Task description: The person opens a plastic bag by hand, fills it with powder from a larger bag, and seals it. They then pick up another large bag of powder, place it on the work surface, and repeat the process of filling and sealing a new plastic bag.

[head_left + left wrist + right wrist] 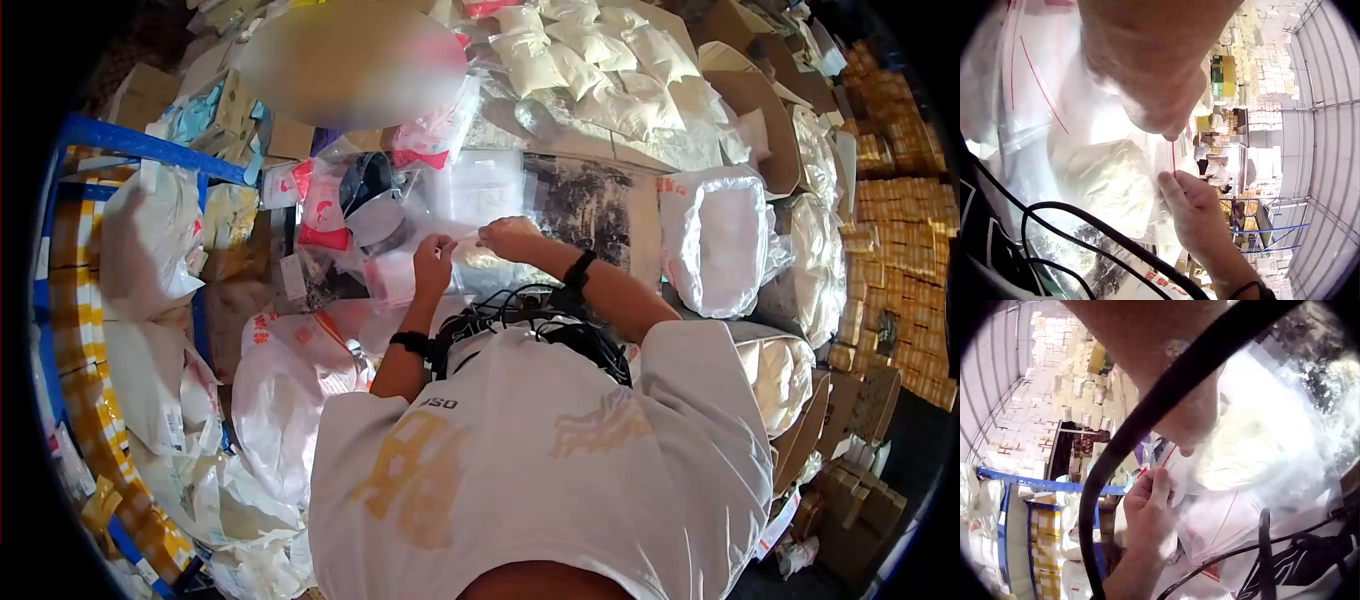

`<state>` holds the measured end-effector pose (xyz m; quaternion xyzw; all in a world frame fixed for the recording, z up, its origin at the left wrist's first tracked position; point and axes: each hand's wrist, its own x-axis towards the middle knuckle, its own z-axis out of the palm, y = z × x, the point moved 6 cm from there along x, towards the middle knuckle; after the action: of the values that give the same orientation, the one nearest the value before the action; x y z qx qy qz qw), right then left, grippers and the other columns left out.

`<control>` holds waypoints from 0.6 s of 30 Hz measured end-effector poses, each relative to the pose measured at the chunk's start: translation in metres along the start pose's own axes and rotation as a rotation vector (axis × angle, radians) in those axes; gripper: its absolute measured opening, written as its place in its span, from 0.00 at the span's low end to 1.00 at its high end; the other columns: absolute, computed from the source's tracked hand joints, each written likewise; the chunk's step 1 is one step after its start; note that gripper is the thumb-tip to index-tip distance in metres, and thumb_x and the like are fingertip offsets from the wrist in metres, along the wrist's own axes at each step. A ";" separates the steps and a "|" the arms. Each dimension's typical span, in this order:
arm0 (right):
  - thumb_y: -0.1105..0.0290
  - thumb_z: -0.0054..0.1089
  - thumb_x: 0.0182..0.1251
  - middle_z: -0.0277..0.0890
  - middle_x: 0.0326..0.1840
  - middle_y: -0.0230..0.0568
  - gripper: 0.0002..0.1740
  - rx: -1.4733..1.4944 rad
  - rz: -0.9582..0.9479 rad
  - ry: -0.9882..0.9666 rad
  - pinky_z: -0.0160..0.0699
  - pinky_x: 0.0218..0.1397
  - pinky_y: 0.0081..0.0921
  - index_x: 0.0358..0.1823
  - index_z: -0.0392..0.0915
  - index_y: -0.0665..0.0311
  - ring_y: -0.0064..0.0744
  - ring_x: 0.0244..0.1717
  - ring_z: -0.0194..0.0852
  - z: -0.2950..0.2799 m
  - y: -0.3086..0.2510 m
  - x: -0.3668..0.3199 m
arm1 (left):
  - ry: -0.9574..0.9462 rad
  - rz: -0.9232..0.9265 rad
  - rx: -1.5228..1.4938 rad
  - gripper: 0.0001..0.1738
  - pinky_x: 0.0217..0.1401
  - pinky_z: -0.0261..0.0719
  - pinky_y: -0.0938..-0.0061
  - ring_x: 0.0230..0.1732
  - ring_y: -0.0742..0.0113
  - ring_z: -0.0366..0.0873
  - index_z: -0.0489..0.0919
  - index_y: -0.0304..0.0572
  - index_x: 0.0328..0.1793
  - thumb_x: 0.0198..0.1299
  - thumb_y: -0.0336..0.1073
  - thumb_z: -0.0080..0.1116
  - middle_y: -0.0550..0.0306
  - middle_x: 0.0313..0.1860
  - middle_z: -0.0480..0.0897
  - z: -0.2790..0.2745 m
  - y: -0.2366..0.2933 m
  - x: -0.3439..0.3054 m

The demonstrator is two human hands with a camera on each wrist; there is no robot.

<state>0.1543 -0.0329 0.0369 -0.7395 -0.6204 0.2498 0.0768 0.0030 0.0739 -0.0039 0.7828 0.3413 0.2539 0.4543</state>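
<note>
A clear zip bag [1107,181] holding pale powder lies between the hands, also visible in the right wrist view as a bag [1241,447]. My left hand [432,265] pinches one end of its red-lined top edge, thumb against finger, seen as a hand [1147,512] in the right wrist view. My right hand [512,240] pinches the other end, seen as a hand [1197,209] in the left wrist view. The red seal line runs between the two hands. Each wrist camera shows its own hand large from behind, with the fingertips partly hidden.
Filled powder bags [590,60] lie across the far side. An open lined container [728,235] stands at the right. Empty clear bags [488,185] and a dark scoop or bowl [366,183] lie ahead. Black cables [520,300] hang near the torso; a blue frame [150,145] stands left.
</note>
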 end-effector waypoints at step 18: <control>0.60 0.44 0.82 0.62 0.20 0.28 0.20 1.332 0.096 0.569 0.61 0.24 0.20 0.29 0.69 0.62 0.20 0.21 0.59 -0.167 -0.054 -0.119 | -0.901 -0.399 -1.768 0.52 0.74 0.65 0.51 0.72 0.55 0.68 0.65 0.42 0.76 0.51 0.65 0.69 0.55 0.71 0.73 0.093 0.060 -0.024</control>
<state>0.1719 -0.1023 0.2368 -0.5986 -0.2596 0.3756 0.6582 0.0714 -0.0155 0.0046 0.1175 -0.0477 0.0159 0.9918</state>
